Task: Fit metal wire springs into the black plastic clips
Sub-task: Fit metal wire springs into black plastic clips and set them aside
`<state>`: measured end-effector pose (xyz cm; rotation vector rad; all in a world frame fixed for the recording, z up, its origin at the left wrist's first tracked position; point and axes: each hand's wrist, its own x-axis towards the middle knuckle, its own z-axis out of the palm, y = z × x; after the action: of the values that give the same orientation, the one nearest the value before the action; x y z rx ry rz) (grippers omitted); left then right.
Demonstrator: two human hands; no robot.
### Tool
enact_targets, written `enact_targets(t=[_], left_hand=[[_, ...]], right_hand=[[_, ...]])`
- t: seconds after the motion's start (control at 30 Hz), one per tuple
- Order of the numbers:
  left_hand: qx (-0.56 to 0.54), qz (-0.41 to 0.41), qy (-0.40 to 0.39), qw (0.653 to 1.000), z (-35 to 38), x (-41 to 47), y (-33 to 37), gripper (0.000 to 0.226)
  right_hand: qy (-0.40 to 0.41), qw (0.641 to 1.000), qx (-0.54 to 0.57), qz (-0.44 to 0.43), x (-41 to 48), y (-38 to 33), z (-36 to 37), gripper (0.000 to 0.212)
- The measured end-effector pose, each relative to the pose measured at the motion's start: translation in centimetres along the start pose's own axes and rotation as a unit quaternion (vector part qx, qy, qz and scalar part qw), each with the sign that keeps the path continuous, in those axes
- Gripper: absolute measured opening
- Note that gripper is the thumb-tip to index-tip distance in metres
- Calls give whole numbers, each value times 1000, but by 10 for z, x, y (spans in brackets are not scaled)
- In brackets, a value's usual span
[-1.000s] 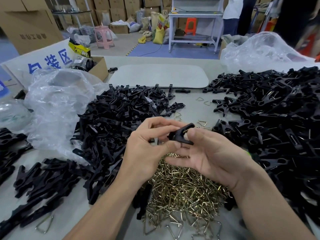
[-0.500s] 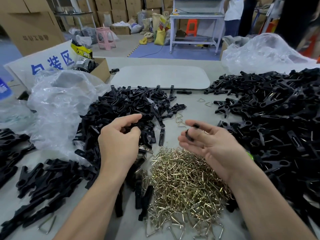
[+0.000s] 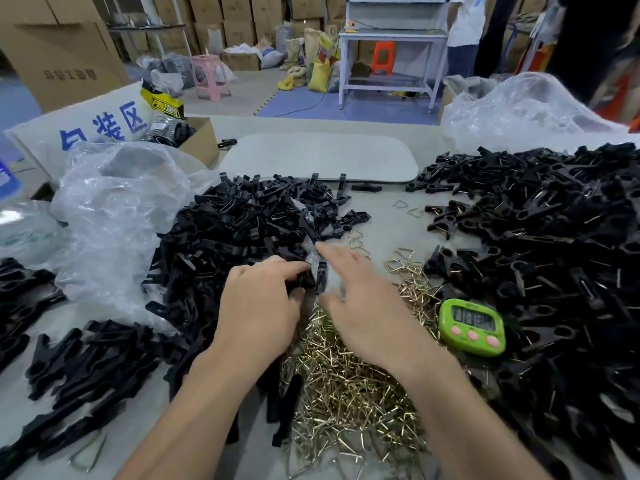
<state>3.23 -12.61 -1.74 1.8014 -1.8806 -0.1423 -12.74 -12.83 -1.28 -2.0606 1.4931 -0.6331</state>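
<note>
The left hand [image 3: 259, 306] curls its fingers round one small black plastic clip [image 3: 306, 280] at the edge of the big middle heap of black plastic clips [image 3: 242, 230]. The right hand [image 3: 367, 306] is blurry. Its fingers look stretched out flat over that heap, and it seems to hold nothing. The pile of thin gold metal wire springs [image 3: 346, 393] lies right under both wrists, on the pale grey table [image 3: 391, 223].

What can go wrong? The clips lie tangled, so pulling one out can drag others along and knock them into the springs. The springs hook into each other too, so a grab can lift a whole bunch and not just one. A spring pushed in crooked can slip and pop away. The right arm is near the small green plastic timer with pink buttons [image 3: 471, 327] and can bump it.

Some things are hard to see. The left fingers hide most of the clip, so I cannot tell if it is one half or a full clip. The arms cover part of the springs. The second heap of black clips [image 3: 536, 254] on the right is cut off at the edge.
</note>
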Motion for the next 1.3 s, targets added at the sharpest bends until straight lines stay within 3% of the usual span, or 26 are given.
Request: enact_targets(t=[0.1, 0.3, 0.37, 0.5, 0.67, 0.77, 0.93, 1.03, 1.17, 1.3], left_hand=[[-31, -2, 6, 999, 1, -1, -1, 43], [-181, -57, 105, 976, -2, -4, -1, 53], [-194, -59, 125, 971, -3, -4, 0, 57], [-207, -63, 124, 968, -4, -4, 0, 54], [-329, -112, 59, 936, -4, 0, 0, 50], [-388, -118, 52, 912, -1, -1, 3, 43], [-425, -117, 9, 898, 1, -7, 13, 40], [-444, -91, 7, 892, 1, -10, 18, 41], [-440, -65, 32, 895, 2, -10, 19, 40], [-445, -65, 41, 892, 2, -6, 14, 40]], right_hand=[[-34, 996, -85, -11, 2, 1, 9, 61], [67, 995, -52, 49, -8, -4, 6, 8], [93, 993, -23, 62, -8, -3, 5, 8], [138, 983, 92, 78, -11, -1, -1, 35], [200, 933, 287, 83, -18, 6, -15, 33], [218, 915, 327, 92, -18, 6, -19, 31], [168, 870, 450, 108, -16, -1, -20, 17], [135, 838, 518, 105, -17, -5, -17, 25], [73, 850, 513, 92, -18, 0, -20, 15], [34, 898, 429, 92, -18, 1, -21, 32]])
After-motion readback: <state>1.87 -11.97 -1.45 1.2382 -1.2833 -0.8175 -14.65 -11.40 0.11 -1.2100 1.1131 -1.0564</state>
